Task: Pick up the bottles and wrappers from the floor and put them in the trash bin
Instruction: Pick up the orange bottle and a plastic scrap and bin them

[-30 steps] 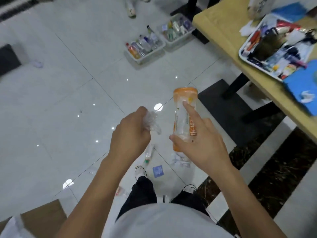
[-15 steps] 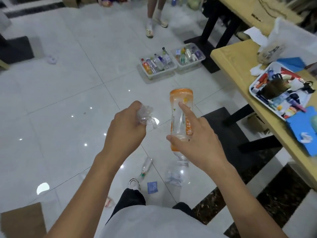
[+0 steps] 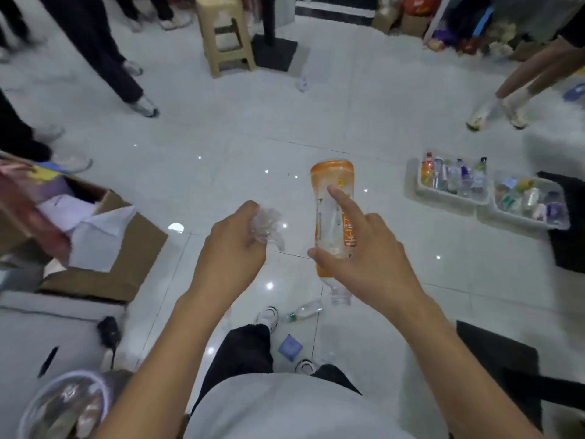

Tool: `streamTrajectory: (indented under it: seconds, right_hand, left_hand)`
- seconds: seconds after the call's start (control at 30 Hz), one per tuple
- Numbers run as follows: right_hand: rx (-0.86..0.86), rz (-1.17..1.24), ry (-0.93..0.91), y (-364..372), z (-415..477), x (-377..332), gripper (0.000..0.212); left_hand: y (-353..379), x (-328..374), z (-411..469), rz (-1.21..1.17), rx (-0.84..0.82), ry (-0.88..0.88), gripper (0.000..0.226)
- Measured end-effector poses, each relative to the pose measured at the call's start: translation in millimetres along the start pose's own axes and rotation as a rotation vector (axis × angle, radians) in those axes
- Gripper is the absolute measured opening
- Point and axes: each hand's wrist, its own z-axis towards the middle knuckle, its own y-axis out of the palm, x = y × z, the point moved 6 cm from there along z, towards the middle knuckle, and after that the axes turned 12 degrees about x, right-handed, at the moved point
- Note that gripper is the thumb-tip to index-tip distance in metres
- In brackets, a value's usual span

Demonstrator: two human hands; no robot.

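Note:
My right hand (image 3: 364,248) grips an empty clear bottle with an orange label (image 3: 330,217), held neck down, my index finger stretched along it. My left hand (image 3: 234,245) clutches a crumpled clear wrapper (image 3: 267,226). Both are held at waist height in front of me. On the floor by my feet lie a small clear bottle (image 3: 305,311) and a blue wrapper (image 3: 289,347). A round bin lined with a clear bag (image 3: 63,403) stands at the bottom left, holding some rubbish.
An open cardboard box (image 3: 104,248) with paper sits to my left. Two white trays of bottles (image 3: 452,182) (image 3: 525,204) stand on the floor at right. Several people's legs ring the far floor, and a beige stool (image 3: 226,33) stands at the back.
My view has swung left, away from the wooden table: the trays now lie at right and the cardboard box and bin have come into sight. Both hands keep their hold.

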Motion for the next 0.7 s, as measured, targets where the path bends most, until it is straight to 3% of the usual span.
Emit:
streamTrajectory:
  seconds: [0.33,0.7]
  right_hand:
    - [-0.273,0.046,-0.363,53,-48,-56,0.088]
    - [-0.559,-0.013,-0.791,131,-126,-189,0.089]
  left_hand:
    - [-81,-64,-110,0.034,0.365,-0.286,0.022]
    - [-185,-145,-243,0.033,0.78,-0.59,0.022]
